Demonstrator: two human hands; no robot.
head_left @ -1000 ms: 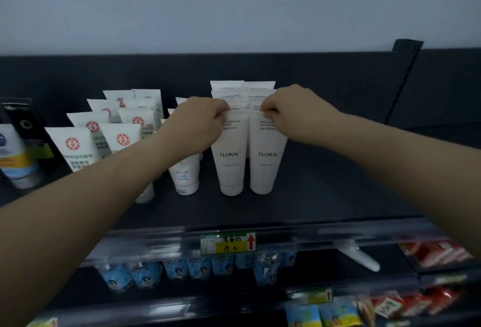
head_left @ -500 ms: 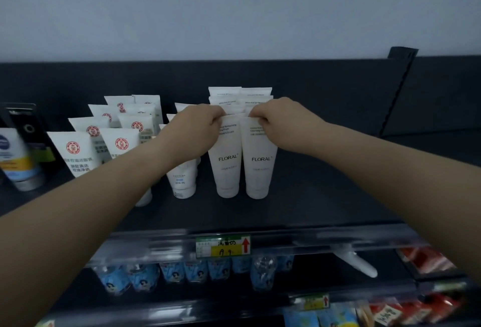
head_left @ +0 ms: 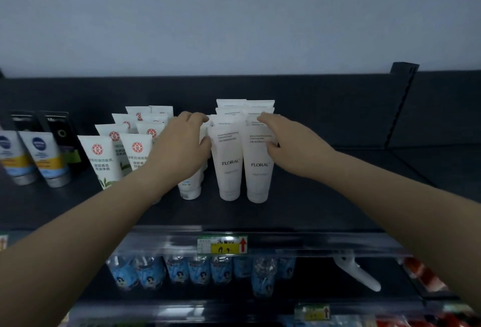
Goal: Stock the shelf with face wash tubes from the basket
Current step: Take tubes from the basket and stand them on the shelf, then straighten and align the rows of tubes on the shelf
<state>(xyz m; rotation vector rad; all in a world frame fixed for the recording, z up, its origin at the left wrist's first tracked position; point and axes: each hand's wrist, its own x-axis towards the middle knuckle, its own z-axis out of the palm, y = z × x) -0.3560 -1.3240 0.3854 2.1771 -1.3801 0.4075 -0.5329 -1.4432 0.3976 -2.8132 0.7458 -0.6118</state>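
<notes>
- FLORAL face wash tubes [head_left: 229,165] stand upright in two files on the dark shelf [head_left: 312,209].
- The left hand [head_left: 182,149] flanks them, grip spread, thumb touching the front tube.
- The right hand [head_left: 294,144] flanks the other side, grip spread.

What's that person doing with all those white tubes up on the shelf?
Someone is lining up white FLORAL face wash tubes, which stand cap-down in two rows on the dark shelf. The left hand touches the rows' left side and the right hand their right side, with loose fingers; no tube is lifted. White tubes with red round logos stand to the left. The basket is not in view.
</notes>
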